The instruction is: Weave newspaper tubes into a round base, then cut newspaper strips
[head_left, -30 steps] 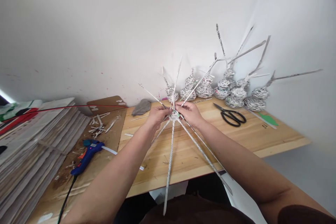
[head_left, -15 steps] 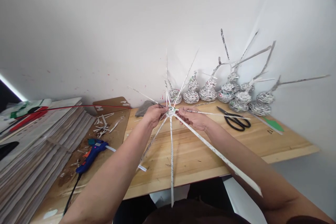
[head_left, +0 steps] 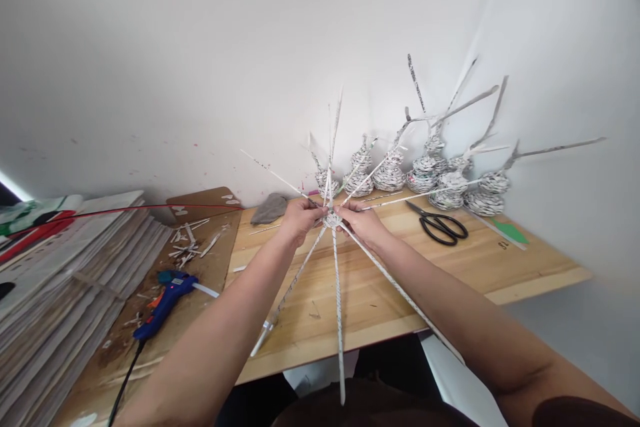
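A small woven disc of rolled paper (head_left: 332, 219) is held up over the table, with several long paper rods spreading from it like spokes. My left hand (head_left: 302, 219) is closed on its left side, thumb and fingers pinching near the rim. On the right side my right hand (head_left: 364, 221) pinches the weave in the same way, thumb close to the centre. One rod (head_left: 339, 313) points down toward my body, and another (head_left: 400, 290) slants over my right forearm. The fingertips under the disc are mostly hidden.
Several woven paper gourd shapes (head_left: 388, 172) line the wall, their stems sticking up. Black scissors (head_left: 440, 225) lie at right on the wooden table (head_left: 530, 267). At left are a blue glue gun (head_left: 167, 303), paper scraps (head_left: 187, 240), a grey cloth (head_left: 269, 209) and a newspaper stack (head_left: 65, 293).
The disc has turned and tilted a little, and its rods point in shifted directions. My right hand has drawn in closer to the centre. The whole view has shifted slightly.
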Demonstrator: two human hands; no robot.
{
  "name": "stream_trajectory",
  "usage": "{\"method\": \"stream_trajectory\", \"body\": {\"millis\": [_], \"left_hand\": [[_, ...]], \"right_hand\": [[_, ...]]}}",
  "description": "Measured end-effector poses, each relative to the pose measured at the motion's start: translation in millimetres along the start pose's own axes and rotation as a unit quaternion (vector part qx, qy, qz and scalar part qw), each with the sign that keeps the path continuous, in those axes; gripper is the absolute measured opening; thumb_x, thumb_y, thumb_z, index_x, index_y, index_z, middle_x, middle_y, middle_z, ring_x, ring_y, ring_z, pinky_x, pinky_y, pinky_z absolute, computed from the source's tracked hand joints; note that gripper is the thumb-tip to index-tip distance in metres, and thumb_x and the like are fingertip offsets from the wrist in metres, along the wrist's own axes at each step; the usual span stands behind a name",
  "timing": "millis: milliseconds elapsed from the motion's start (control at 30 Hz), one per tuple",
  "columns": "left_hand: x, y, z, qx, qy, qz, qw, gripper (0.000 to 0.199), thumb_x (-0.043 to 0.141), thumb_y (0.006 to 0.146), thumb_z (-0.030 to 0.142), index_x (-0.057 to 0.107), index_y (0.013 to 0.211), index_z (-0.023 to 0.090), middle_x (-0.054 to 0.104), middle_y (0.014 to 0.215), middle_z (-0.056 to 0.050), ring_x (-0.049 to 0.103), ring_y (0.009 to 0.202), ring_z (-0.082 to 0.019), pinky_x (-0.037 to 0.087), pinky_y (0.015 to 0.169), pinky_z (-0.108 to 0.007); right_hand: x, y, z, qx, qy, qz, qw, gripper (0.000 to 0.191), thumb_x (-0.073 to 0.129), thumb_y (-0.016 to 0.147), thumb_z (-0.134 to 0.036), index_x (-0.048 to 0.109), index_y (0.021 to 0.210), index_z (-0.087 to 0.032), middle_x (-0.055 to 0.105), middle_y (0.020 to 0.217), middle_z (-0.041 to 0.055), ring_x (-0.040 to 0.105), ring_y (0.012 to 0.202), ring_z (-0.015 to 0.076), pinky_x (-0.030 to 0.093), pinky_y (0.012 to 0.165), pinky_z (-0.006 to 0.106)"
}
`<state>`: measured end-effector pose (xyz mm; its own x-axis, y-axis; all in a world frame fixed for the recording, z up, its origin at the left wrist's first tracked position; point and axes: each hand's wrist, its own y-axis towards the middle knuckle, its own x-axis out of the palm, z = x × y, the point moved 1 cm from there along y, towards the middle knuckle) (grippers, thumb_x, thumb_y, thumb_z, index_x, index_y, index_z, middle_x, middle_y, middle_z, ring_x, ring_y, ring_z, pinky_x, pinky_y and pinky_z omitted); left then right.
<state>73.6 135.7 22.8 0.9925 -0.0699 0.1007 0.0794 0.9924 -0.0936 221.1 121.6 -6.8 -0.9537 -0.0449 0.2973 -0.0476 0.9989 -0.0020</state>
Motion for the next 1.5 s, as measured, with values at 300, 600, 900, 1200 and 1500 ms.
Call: {"method": "stream_trajectory", "body": {"millis": [300, 600, 900, 1200, 1500], "left_hand": [[-3.9, -4.1, 5.8, 0.031, 0.078, -0.055, 0.995, 0.016, 0.079, 0.056, 0.016, 0.073, 0.071, 0.013, 0.069, 0.066, -0.004, 0.060, 0.061, -0.013, 0.045, 0.064, -0.025], [1.4, -5.2, 6.3, 0.003, 0.071, -0.032, 0.997, 0.018, 0.082, 0.049, 0.013, 0.072, 0.064, 0.013, 0.067, 0.059, -0.003, 0.057, 0.055, -0.012, 0.043, 0.057, -0.025], [1.5, -8.1, 1.0, 0.012, 0.073, -0.039, 0.997, 0.024, 0.085, 0.046, 0.019, 0.070, 0.063, 0.013, 0.065, 0.059, -0.002, 0.054, 0.054, -0.012, 0.037, 0.052, -0.024], [5.6, -7.2, -5.3, 0.038, 0.049, -0.047, 0.997, 0.040, 0.088, 0.051, 0.040, 0.065, 0.071, 0.015, 0.061, 0.059, 0.000, 0.053, 0.054, -0.012, 0.038, 0.053, -0.024], [11.0, 1.3, -14.5, 0.054, 0.081, 0.005, 0.995, 0.033, 0.080, 0.060, 0.042, 0.060, 0.067, 0.017, 0.057, 0.059, 0.001, 0.051, 0.055, -0.012, 0.039, 0.054, -0.025]], "right_hand": [[-0.5, -1.3, -1.7, 0.014, 0.022, -0.005, 1.000, 0.040, 0.086, 0.055, -0.046, 0.058, 0.060, -0.018, 0.061, 0.053, -0.0026, 0.050, 0.042, 0.0101, 0.037, 0.040, 0.023], [2.1, 1.3, 1.3, 0.028, 0.078, -0.038, 0.996, 0.040, 0.089, 0.052, -0.042, 0.061, 0.065, -0.017, 0.060, 0.053, -0.0033, 0.051, 0.045, 0.0097, 0.035, 0.042, 0.023], [3.0, -0.2, -0.2, 0.004, 0.032, -0.003, 0.999, 0.036, 0.083, 0.057, -0.039, 0.052, 0.063, -0.021, 0.055, 0.047, -0.0050, 0.046, 0.038, 0.0097, 0.032, 0.034, 0.022], [7.4, -4.0, -6.3, 0.011, 0.012, 0.026, 1.000, 0.021, 0.071, 0.063, -0.026, 0.051, 0.057, -0.021, 0.054, 0.045, -0.0042, 0.047, 0.039, 0.0102, 0.036, 0.033, 0.021], [6.4, -3.7, -6.9, 0.020, 0.007, 0.022, 1.000, 0.007, 0.063, 0.066, -0.022, 0.057, 0.063, -0.019, 0.058, 0.048, -0.0029, 0.052, 0.040, 0.0118, 0.042, 0.034, 0.022]]}}
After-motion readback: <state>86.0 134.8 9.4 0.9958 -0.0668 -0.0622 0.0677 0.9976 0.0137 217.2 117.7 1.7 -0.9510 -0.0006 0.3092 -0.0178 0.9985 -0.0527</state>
